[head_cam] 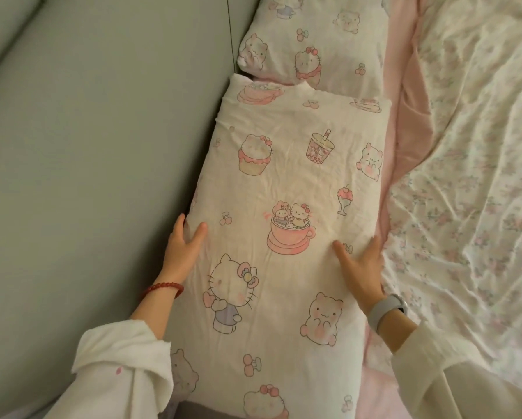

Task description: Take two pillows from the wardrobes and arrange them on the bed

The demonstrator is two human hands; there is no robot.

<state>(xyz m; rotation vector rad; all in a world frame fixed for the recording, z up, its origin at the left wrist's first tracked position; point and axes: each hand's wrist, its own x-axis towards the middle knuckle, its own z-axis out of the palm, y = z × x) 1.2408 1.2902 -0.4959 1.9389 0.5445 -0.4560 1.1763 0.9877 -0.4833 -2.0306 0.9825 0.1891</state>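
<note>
Left hand (182,247) and right hand (361,267) — both open — press flat on the near pillow (283,182).

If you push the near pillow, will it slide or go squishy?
The near pillow probably squishes first: its cover is wrinkled and looks soft under the left hand and right hand. It likely slides only a little, being snug against the green headboard. It won't roll; it lies flat.

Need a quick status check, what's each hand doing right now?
Left hand: open, fingers spread on the near pillow's left edge.
Right hand: open, flat on its right edge.
</note>
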